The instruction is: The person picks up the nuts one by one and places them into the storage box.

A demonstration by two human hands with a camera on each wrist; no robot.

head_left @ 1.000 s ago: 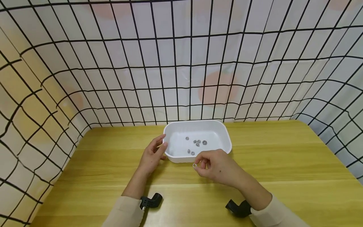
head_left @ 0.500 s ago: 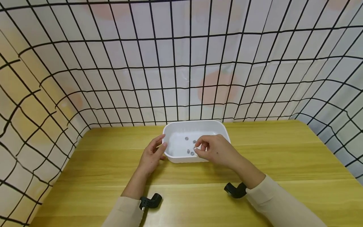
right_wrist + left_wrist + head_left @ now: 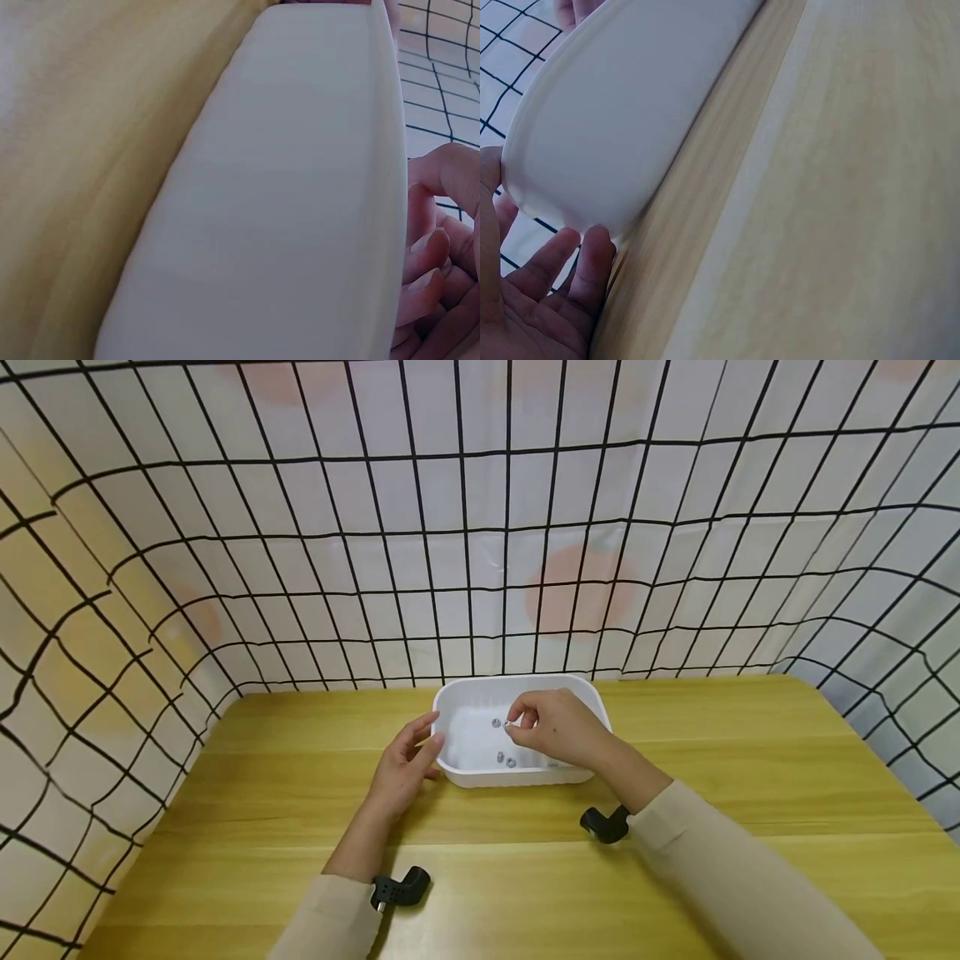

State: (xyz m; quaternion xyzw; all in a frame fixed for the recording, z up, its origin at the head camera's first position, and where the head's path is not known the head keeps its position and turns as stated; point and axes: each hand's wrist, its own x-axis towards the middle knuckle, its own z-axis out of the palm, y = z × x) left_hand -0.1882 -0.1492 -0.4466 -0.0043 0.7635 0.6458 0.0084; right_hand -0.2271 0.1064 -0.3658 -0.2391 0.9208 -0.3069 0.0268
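A white plastic tray [image 3: 525, 777] stands on the wooden table, with several small metal nuts [image 3: 500, 757] lying in it. My left hand [image 3: 399, 772] rests its fingertips and thumb against the tray's left end; in the left wrist view its fingers [image 3: 592, 259] touch the outer wall. Inside the tray area my right hand [image 3: 564, 727] pinches a small silver nut [image 3: 507, 725] between thumb and index finger. It is close beside another nut [image 3: 496, 723]. The right hand hides part of the tray floor. In the right wrist view, the near wall covers the fingertips.
Black net [image 3: 480, 531] runs along the back and both sides of the wooden table [image 3: 480, 877], with a pale sheet behind it. The tray stands near the table's back edge. A black wrist mount sits on each forearm, the left one [image 3: 402, 888] close over the table.
My right hand has moved away from me, from in front of the tray to over its inside, still pinching the nut. My left hand has stayed at the tray's left end.
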